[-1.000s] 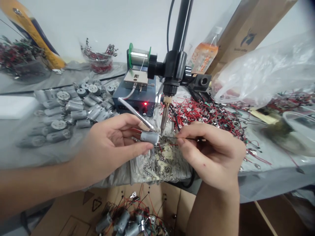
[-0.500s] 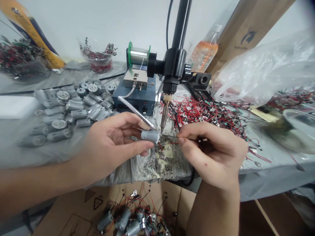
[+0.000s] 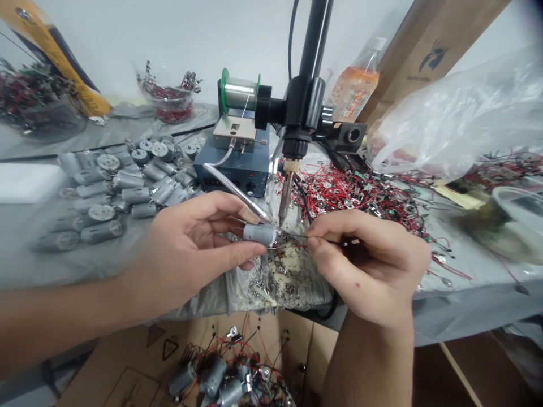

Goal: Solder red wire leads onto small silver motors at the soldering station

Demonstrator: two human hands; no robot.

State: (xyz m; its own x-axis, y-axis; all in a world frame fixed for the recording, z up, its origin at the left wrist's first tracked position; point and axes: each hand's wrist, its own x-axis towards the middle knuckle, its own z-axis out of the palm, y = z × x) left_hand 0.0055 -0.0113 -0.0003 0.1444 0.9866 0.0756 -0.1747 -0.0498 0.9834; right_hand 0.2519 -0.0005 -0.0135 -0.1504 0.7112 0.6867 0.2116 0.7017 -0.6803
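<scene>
Left grip: fingers of the left hand pinch a small grey motor, its end just beside the soldering tip
Right grip: right hand pinches a thin dark wire

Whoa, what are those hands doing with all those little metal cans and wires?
The left hand holds a small grey motor, and the right hand pinches a thin dark wire near the motor's end. The soldering iron's tip points down right there. More motors lie in a pile to the left, and red wires are heaped behind the right hand.
</scene>
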